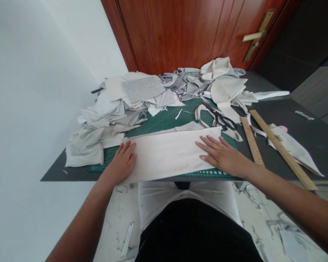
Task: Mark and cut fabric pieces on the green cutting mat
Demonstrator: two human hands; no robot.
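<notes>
Across the mat (164, 119) on the table (317, 134), your cloth (169, 154) lies flat.
Laying it out looks done; the view does not show how much is left. A pile (109, 116) of pieces sits to the cloth's left, a looser heap (186, 83) beyond its far edge, and a grey piece (190, 126) shows along that edge, partly covered. The long ruler (283, 150) and short ruler (253, 142) lie to the cloth's right, the scissors (215, 114) by its far right corner, in neither hand. Your right hand (221, 156) rests on the cloth's right end, fingers well spread; your left hand (122, 162) rests on its left end, fingers slightly parted. Neither grasps anything.
</notes>
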